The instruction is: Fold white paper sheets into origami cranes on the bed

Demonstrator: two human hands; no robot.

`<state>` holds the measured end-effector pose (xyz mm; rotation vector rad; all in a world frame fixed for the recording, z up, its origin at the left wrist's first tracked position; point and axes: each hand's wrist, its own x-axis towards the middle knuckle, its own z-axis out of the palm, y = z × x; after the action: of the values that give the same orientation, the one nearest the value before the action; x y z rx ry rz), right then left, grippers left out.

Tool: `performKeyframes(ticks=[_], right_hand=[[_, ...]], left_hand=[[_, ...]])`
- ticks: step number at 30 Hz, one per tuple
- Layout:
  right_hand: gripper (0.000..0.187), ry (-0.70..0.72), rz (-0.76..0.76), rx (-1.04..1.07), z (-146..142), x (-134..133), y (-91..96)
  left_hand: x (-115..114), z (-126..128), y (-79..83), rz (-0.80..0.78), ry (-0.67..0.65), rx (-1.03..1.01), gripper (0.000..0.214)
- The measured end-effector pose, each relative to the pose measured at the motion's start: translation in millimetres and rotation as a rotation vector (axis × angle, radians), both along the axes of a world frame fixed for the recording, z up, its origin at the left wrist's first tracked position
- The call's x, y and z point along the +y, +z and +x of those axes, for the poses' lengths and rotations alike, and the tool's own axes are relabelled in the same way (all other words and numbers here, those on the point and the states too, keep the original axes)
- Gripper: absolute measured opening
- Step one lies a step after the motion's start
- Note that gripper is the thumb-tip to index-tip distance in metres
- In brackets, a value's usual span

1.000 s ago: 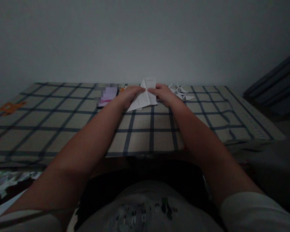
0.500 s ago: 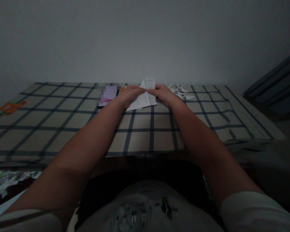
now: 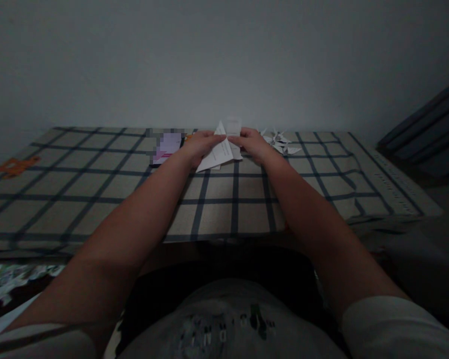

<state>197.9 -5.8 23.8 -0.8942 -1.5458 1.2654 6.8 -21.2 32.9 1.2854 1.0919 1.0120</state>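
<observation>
A white sheet of paper (image 3: pixel 217 155) with printed lines, partly folded, is held between both hands above the far part of the table. My left hand (image 3: pixel 201 147) is closed on its left side, the thumb lying across the paper. On the right, my right hand (image 3: pixel 251 142) pinches the paper with the thumb near its middle. One pointed flap stands up between the hands, with a narrower piece beside it. Just beyond my right hand lie several folded white paper shapes (image 3: pixel 280 142) with sharp points. The fingers behind the paper are hidden.
A checked cloth (image 3: pixel 217 214) covers the table, which meets a plain wall. Left of my left hand lies a phone-like device with a lit, partly blurred screen (image 3: pixel 168 148). Orange-handled scissors (image 3: pixel 18 166) rest at the far left. Paper scraps (image 3: pixel 7 284) lie below the table's left edge.
The paper's right part has shifted and looks blurred at the top, and its lower right edge has moved slightly. Both hands keep their grip in nearly the same place.
</observation>
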Motion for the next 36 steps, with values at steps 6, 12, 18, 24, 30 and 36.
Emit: performKeyframes(ticks=[6,12,18,24,30,36], right_hand=[[0.016,-0.007,-0.071,-0.012,0.7,-1.9,0.6],[0.013,-0.028,-0.078,-0.027,0.5,-5.3,3.8],[0.02,0.014,-0.076,-0.029,1.8,-0.7,-1.2],[0.017,-0.022,0.063,-0.093,0.1,1.2,0.1],[0.016,-0.028,0.085,-0.049,-1.6,-0.6,2.1],[0.017,-0.003,0.024,-0.074,1.3,-0.3,-0.5]], left_hand=[[0.1,0.1,0.9,-0.037,0.013,-0.056,0.016],[0.0,-1.4,0.6,-0.043,0.01,0.009,0.022],[-1.3,-2.3,1.3,-0.032,-0.002,0.002,0.018],[-6.3,1.4,6.5,-0.11,-0.014,-0.053,0.009],[-10.3,4.2,11.6,-0.127,-0.006,-0.103,0.006],[-7.3,1.3,10.5,-0.108,0.006,-0.086,0.005]])
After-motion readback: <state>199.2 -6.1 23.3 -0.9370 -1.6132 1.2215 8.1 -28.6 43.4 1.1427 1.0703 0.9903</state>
